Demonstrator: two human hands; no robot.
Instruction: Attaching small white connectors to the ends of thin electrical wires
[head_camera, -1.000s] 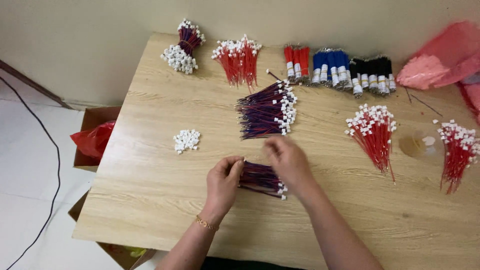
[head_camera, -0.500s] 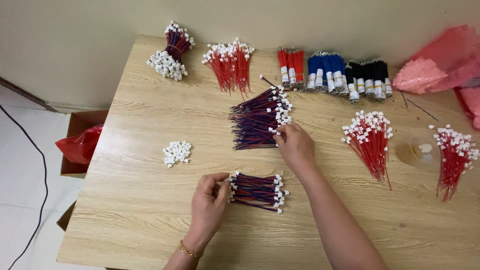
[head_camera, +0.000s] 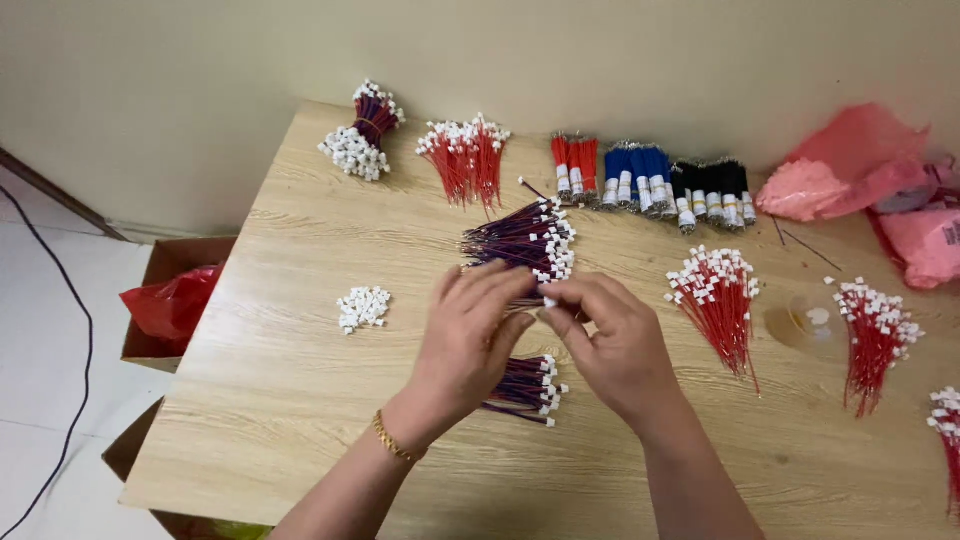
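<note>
My left hand (head_camera: 470, 335) and my right hand (head_camera: 615, 345) meet above the wooden table (head_camera: 280, 400), fingertips pinched together on a thin purple wire with a small white connector (head_camera: 549, 301) at its end. Just beyond the fingers lies a large bundle of purple wires with white connectors (head_camera: 522, 243). Under my hands, nearer to me, lies a smaller bundle of the same purple wires (head_camera: 528, 387), partly hidden by my left hand. A small heap of loose white connectors (head_camera: 362, 307) sits to the left.
Along the far edge lie a purple bundle (head_camera: 362, 135), red wires (head_camera: 465, 155), and red, blue and black bundles (head_camera: 650, 180). More red wire bundles (head_camera: 718, 300) (head_camera: 875, 330) lie at right beside pink bags (head_camera: 850, 175). Cardboard boxes (head_camera: 165, 290) stand on the floor at left.
My left hand has let go of the small bundle and risen to meet my right hand, which came back from the large bundle with a single wire. The camera view shifted.
</note>
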